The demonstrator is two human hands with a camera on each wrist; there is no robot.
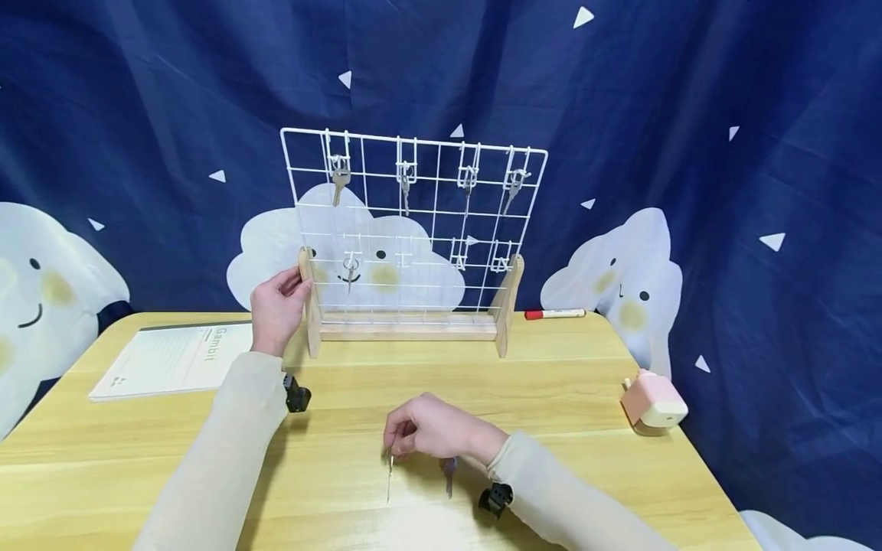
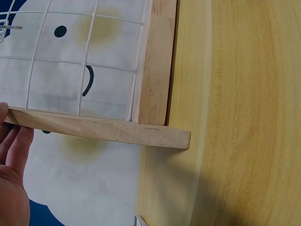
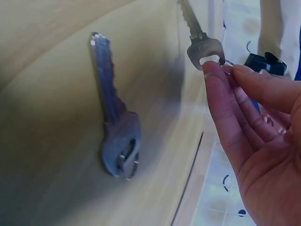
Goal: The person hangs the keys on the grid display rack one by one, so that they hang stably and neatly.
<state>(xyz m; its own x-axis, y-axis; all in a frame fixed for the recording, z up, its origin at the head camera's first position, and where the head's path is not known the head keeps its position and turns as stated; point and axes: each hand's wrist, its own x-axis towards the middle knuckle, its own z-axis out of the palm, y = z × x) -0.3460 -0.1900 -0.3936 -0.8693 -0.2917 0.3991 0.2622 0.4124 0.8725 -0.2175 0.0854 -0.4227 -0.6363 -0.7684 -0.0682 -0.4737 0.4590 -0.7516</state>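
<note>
My left hand (image 1: 279, 312) grips the left wooden post (image 1: 312, 317) of a white wire grid rack (image 1: 403, 286), its thumb and fingers on either side. My right hand (image 1: 441, 427), low over the table, pinches a key (image 3: 206, 48) by its small ring, with the blade hanging down in the head view. Another key (image 3: 120, 134), also with a ring, lies on the table beneath the right wrist. Several keys hang from hooks on the rack's top row, among them a brassy one (image 1: 341, 182) at the left. One more key (image 1: 351, 269) hangs from the lower left hook.
A notepad (image 1: 175, 360) lies on the table left of the rack. Beyond the right post is a red-capped marker (image 1: 554, 314). A pink and white plug-like block (image 1: 653, 402) stands by the table's right edge. Behind hangs a dark blue curtain (image 1: 427, 69).
</note>
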